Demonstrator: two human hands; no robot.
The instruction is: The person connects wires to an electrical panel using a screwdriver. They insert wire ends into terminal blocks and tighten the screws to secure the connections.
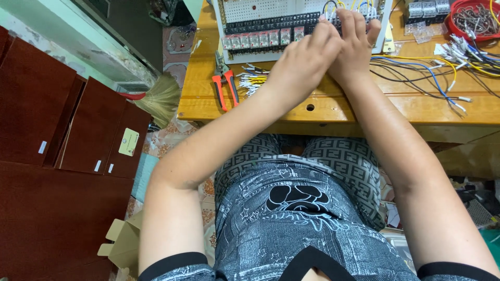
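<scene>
Both hands reach out over a wooden table (333, 106) to a white perforated panel (260, 10) that carries a black terminal strip and a row of small relays (263, 39). My left hand (302, 65) and my right hand (353, 44) are pressed close together at the panel's right side, fingers bunched near yellow and blue wires (333, 6). What the fingertips grip is hidden by the hands themselves.
Red-handled pliers (225, 86) and a bundle of short cut wires (252, 80) lie left of my hands. Loose blue, yellow and black wires (432, 73) trail to the right; a red bowl of parts (476, 18) sits far right. Dark red cabinets (67, 119) and a broom (161, 96) stand left.
</scene>
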